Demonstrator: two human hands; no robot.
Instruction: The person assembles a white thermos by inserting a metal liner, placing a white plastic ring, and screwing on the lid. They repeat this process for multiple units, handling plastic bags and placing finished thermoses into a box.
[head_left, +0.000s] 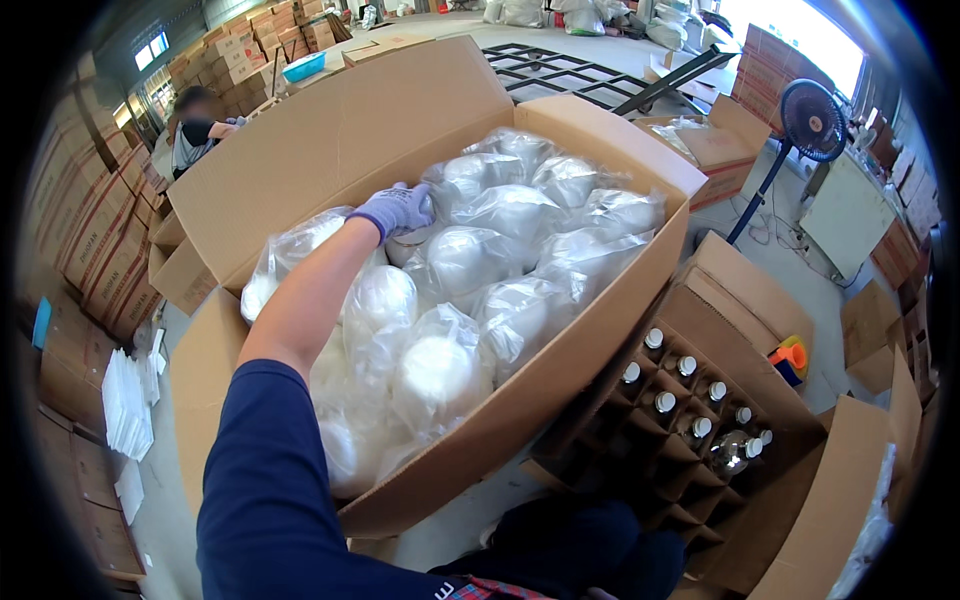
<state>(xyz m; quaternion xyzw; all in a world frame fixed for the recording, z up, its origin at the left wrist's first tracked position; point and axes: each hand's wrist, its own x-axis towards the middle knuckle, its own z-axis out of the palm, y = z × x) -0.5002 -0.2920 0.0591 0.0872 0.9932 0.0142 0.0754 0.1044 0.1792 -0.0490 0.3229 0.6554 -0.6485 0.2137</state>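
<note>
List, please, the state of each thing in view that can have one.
Large cardboard box: open, well filled
Clear plastic bags: wrapped around rounded items
Left hand: gloved, bent over the bags
Divided carton: open, partly filled
Bottles: white caps on, one leaning
Pedestal fan: standing; whether running, unclear

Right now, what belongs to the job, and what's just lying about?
Likely in use:
- light purple gloved left hand
- round items in clear plastic
- large open brown cardboard box
- clear, white-capped bottles

Likely lying about:
- dark blue round fan
- bright blue plastic basin
</note>
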